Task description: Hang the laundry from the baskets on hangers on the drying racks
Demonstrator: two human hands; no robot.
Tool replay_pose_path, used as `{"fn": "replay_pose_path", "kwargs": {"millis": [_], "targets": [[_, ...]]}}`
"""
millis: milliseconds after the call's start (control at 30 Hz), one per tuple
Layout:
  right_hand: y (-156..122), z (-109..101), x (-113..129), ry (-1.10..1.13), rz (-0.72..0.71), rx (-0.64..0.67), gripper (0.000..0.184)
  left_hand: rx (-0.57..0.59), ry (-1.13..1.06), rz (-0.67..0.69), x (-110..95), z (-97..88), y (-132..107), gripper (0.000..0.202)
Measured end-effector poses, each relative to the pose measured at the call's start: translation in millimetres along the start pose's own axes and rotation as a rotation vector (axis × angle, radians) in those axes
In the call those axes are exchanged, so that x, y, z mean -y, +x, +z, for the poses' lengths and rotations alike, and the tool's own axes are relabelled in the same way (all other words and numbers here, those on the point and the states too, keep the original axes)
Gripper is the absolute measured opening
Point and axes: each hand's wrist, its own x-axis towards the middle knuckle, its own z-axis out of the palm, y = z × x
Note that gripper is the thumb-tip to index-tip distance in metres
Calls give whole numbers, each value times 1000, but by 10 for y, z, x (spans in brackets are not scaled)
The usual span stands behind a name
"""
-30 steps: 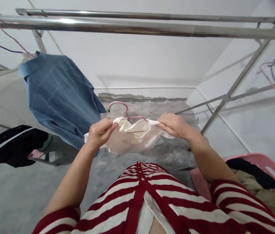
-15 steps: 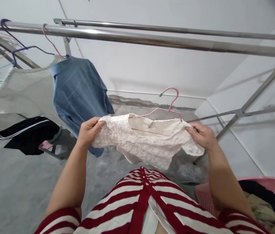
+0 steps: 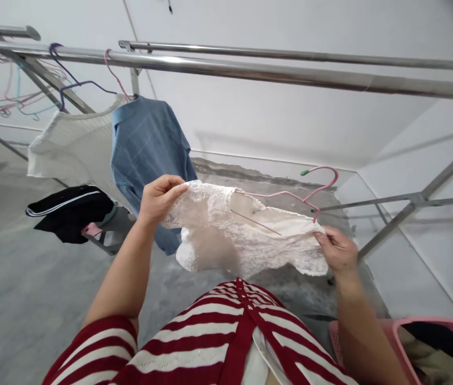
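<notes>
A white lace top [image 3: 250, 240] is stretched between my two hands at waist height, below the metal rail. Inside its neckline sits a pink clothes hanger [image 3: 290, 193], whose hook with a green tip points up, touching no rail. My left hand [image 3: 161, 197] pinches the lace at the left shoulder. My right hand [image 3: 337, 248] grips the cloth at the other shoulder, lower than the left one. Behind my left hand hangs a blue shirt [image 3: 150, 144] on a pink hanger.
The steel rail [image 3: 226, 68] of a drying rack runs across in front. A sheer white top [image 3: 77, 144] hangs at the left on a purple hanger [image 3: 69, 83]. Black clothing [image 3: 69, 211] lies on a stool. At lower right stands a pink basket [image 3: 397, 323] of clothes.
The lace top has tilted, its right end dropping with my right hand while my left hand has risen slightly. The hanger's hook has shifted right and down. My view has turned left.
</notes>
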Motion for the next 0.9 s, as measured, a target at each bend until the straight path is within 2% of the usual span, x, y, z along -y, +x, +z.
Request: {"fn": "replay_pose_path", "kwargs": {"millis": [100, 200, 267, 333, 400, 567, 700, 800, 900], "targets": [[78, -16, 99, -17, -4, 39, 18, 25, 250, 285, -138, 11, 4, 24], [211, -9, 333, -49, -57, 123, 17, 237, 355, 528, -338, 230, -23, 28], [307, 17, 474, -42, -120, 170, 19, 362, 369, 610, -431, 430, -55, 25], [397, 23, 542, -25, -164, 239, 22, 403, 365, 622, -463, 581, -83, 20], [470, -17, 528, -20, -180, 304, 25, 389, 352, 595, -445, 647, -90, 19], [540, -203, 415, -82, -243, 371, 25, 400, 336, 524, -351, 636, -33, 18], [551, -244, 483, -156, -293, 484, 28, 449, 299, 488, -335, 693, -16, 19], [566, -255, 555, -110, -203, 678, 31, 469, 262, 455, -312, 716, -9, 19], [533, -264, 618, 136, -25, 1002, 34, 484, 187, 440, -238, 709, 23, 20]]}}
